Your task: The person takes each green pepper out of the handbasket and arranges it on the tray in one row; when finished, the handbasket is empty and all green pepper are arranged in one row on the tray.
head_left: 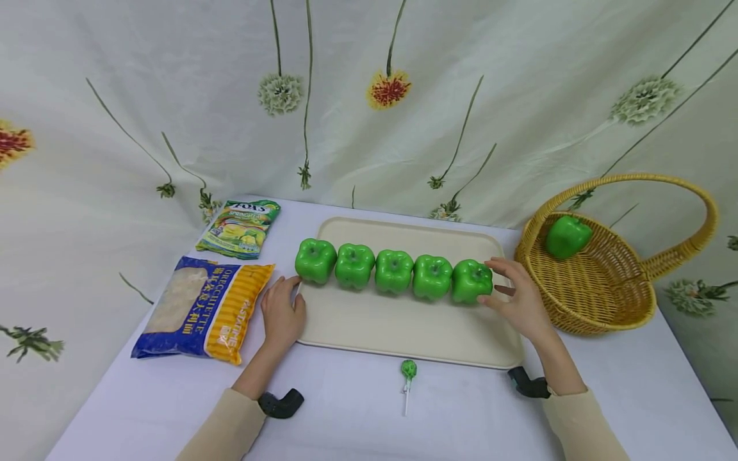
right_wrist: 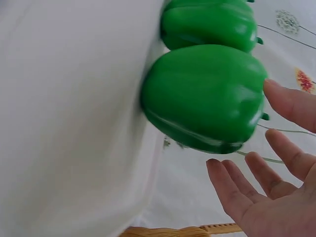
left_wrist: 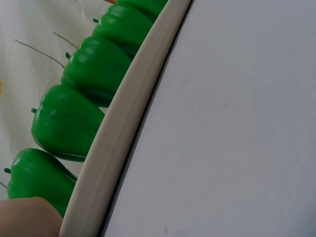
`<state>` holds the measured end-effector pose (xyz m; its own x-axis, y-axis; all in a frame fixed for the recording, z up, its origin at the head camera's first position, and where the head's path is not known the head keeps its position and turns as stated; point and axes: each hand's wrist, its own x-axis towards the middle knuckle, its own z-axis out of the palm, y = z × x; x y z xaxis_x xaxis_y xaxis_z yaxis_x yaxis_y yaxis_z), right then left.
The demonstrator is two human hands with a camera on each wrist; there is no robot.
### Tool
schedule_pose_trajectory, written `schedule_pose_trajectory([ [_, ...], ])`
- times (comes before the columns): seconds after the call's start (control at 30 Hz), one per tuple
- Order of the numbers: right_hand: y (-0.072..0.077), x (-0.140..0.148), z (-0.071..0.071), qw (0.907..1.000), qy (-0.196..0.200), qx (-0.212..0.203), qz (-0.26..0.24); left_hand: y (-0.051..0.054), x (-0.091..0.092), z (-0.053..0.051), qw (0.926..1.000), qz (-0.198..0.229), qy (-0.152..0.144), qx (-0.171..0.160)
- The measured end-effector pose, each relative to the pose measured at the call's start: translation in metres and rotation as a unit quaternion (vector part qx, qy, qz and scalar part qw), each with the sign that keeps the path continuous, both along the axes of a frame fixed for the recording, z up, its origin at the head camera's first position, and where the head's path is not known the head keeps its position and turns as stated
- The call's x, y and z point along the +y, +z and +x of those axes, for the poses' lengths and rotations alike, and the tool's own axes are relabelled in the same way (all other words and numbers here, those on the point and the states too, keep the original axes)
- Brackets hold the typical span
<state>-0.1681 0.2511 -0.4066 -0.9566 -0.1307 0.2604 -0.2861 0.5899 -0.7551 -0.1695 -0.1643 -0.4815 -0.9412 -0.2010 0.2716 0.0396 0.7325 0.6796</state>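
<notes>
Several green bell peppers (head_left: 394, 271) stand side by side in a row on a cream tray (head_left: 403, 330). My right hand (head_left: 519, 298) is at the right-end pepper (head_left: 471, 282), its fingers spread around the pepper's right side. In the right wrist view, the other fingers stand apart from that pepper (right_wrist: 205, 96), while one digit's tip is close against it; contact is unclear. At the tray's left edge, my left hand (head_left: 282, 312) lies with its fingertips near the left-end pepper (head_left: 316, 260). The left wrist view shows only part of that hand (left_wrist: 29, 217), beside the tray rim.
A wicker basket (head_left: 594, 310) with a tall handle stands on the right, one green pepper (head_left: 567, 237) inside. On the left lie an orecchiette pasta bag (head_left: 202, 310) and a green candy bag (head_left: 239, 228). A green lollipop (head_left: 409, 369) lies in front of the tray.
</notes>
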Motion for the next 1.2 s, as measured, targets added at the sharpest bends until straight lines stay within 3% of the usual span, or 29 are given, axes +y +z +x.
schedule_pose_trajectory([
  [0.3,0.024,0.009,0.005,0.9991,0.018,0.039,-0.002,0.001,0.002,-0.001,1.0,0.005,-0.006,0.007],
  [0.4,0.033,0.02,0.003,0.9987,0.003,0.051,0.006,0.002,0.002,-0.002,0.9999,0.007,-0.007,0.0],
  [0.53,0.045,0.043,-0.003,0.9978,-0.048,0.038,0.027,0.002,0.002,-0.003,0.9999,0.008,-0.005,-0.002],
  [0.73,0.064,0.087,-0.016,0.985,-0.159,-0.041,0.054,0.002,0.002,-0.002,1.0,0.009,-0.003,-0.001],
  [0.97,0.075,0.126,-0.041,0.9619,-0.247,-0.117,-0.005,0.001,0.002,-0.001,1.0,0.005,-0.001,-0.002],
  [1.2,0.074,0.138,-0.059,0.9485,-0.283,-0.132,-0.055,0.0,0.001,-0.001,1.0,0.001,-0.007,-0.002],
])
